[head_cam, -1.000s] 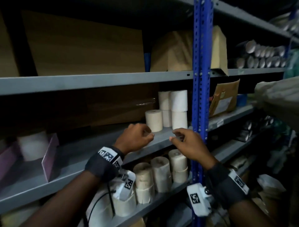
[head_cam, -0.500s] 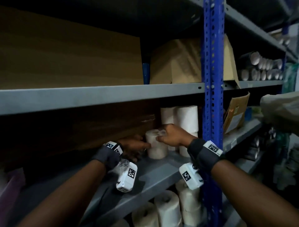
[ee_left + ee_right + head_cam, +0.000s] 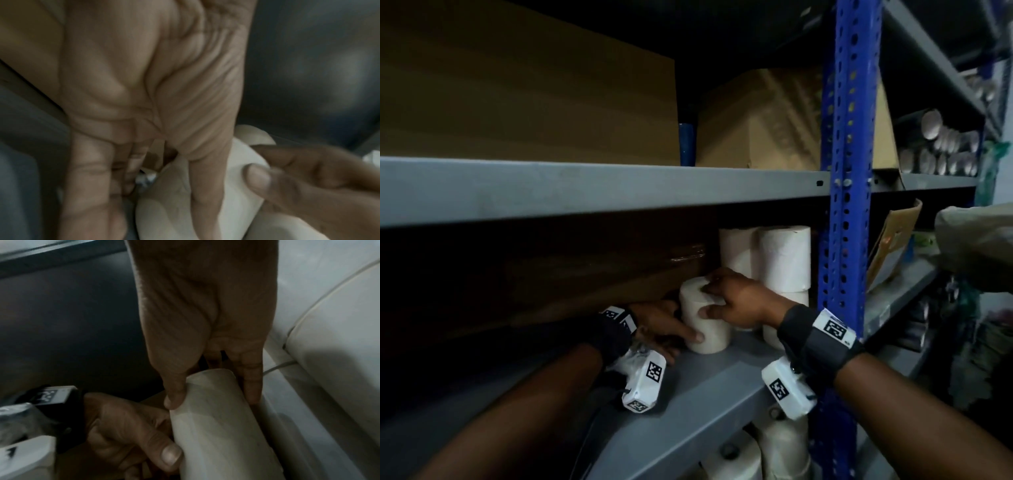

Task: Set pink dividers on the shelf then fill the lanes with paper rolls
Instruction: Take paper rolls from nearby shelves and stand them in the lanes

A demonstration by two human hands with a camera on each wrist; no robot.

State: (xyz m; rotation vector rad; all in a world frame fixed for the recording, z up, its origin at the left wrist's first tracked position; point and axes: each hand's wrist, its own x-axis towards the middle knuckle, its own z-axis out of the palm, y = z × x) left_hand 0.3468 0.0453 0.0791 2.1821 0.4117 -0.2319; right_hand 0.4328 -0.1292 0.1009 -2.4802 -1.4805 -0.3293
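A single white paper roll [image 3: 705,329] stands upright on the grey shelf [image 3: 722,387], in front of a stack of taller white rolls [image 3: 784,260]. My right hand [image 3: 710,303] grips its top from the right, with the thumb on the front. In the right wrist view the right hand's thumb [image 3: 174,395] and a finger [image 3: 252,386] clamp the roll [image 3: 218,434]. My left hand [image 3: 683,334] holds the roll low on its left side, thumb on the front. In the left wrist view the left hand's fingers [image 3: 205,194] lie against the roll [image 3: 236,191]. No pink divider is in view.
A brown carton [image 3: 551,274] fills the back of the shelf to the left of the roll. A blue perforated upright [image 3: 842,205] stands just right of the stacked rolls. More rolls [image 3: 784,452] stand on the shelf below. Cartons [image 3: 756,120] sit on the shelf above.
Both hands have moved from the shelf's front edge in to the single roll and taken hold of it. The view has come closer, and the pink divider at left has left the frame.
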